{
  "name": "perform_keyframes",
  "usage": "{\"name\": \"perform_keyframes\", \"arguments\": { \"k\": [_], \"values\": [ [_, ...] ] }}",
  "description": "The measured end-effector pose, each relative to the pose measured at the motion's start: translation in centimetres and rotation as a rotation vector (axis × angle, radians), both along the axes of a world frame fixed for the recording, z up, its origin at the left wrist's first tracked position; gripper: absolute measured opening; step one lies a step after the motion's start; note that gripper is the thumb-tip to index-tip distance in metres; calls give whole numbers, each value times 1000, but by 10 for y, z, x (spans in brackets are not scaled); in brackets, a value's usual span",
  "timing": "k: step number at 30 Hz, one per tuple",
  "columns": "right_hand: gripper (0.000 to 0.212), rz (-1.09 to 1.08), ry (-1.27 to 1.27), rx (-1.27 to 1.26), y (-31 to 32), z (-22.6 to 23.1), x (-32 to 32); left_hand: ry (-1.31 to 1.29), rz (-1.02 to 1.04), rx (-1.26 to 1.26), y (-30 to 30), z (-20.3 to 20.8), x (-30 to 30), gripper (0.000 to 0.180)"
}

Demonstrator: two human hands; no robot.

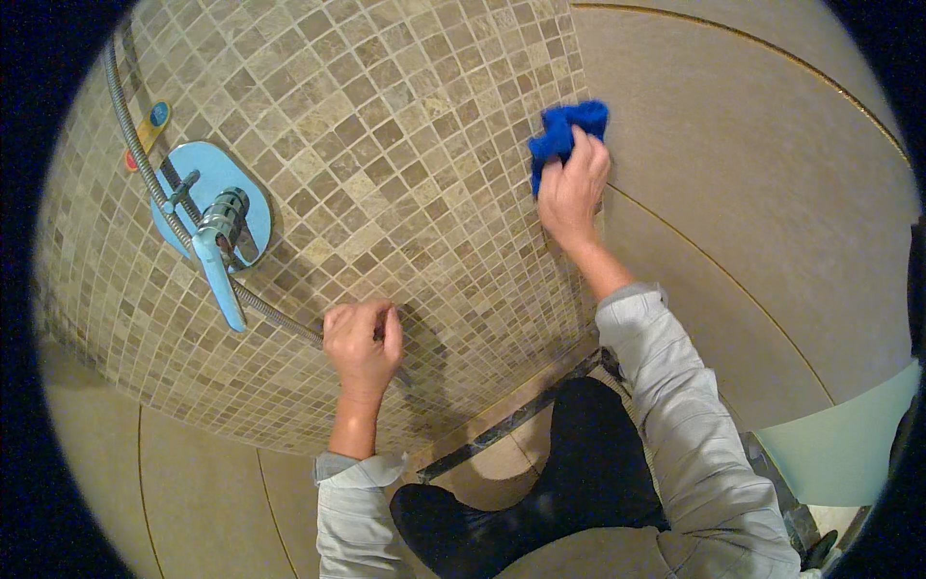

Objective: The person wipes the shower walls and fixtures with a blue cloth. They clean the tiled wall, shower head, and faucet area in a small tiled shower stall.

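The person's right hand (574, 183) has a bunched blue cloth (557, 143) pinched under its fingers, pressed to the mosaic wall (405, 154) where it meets the smooth panel (743, 145); this is well to the right of the shower mixer (228, 214) and a little higher. The cloth has no clear front. Its longer axis appears to slant, the upper end leaning away from the mixer and the lower end hanging toward the mixer's side.

The left hand (363, 343) is curled, below and to the right of the mixer. The metal hose (282, 318) runs from the mixer to this hand and seems to pass behind it; whether the fingers close on the hose cannot be told.

The likeliest trouble is the cloth slipping or unfolding, since only fingertips seem to press it and much of it bulges free above them. Bare knuckles could then scrape the tile edges. A tug on the hose by the left hand could make it swing against the mixer or catch its lever (220, 282). The knees (593, 439), right of and below the mixer, leave little room for shifting balance.
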State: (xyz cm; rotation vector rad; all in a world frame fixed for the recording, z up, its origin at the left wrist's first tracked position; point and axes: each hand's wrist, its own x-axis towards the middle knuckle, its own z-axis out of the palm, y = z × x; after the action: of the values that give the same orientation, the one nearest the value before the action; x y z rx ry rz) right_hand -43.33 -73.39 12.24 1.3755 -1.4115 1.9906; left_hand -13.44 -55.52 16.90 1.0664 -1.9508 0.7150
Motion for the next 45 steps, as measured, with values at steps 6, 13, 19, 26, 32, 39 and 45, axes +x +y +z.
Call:
{"name": "perform_keyframes", "arguments": {
  "k": [6,13,19,26,32,39,45],
  "values": [
    [56,-131,70,-76,-19,-28,-18,-9,2,-3,1,-1,-2,13],
    [47,61,-390,441,39,-189,38,-9,18,-2,-2,-1,-1,13],
    [52,377,16,250,82,-123,98,-6,22,9,2,-3,5,13],
    [42,76,-98,10,4,-58,16,-17,22,26,3,-2,2,13],
    [38,57,-339,331,27,-201,25,-9,3,-14,-3,3,-10,13],
    [41,449,-16,402,86,-166,92,-24,28,-7,0,-4,5,11],
    [44,108,-9,280,14,-148,-15,-27,48,23,-1,-7,1,11]
  ]
}}
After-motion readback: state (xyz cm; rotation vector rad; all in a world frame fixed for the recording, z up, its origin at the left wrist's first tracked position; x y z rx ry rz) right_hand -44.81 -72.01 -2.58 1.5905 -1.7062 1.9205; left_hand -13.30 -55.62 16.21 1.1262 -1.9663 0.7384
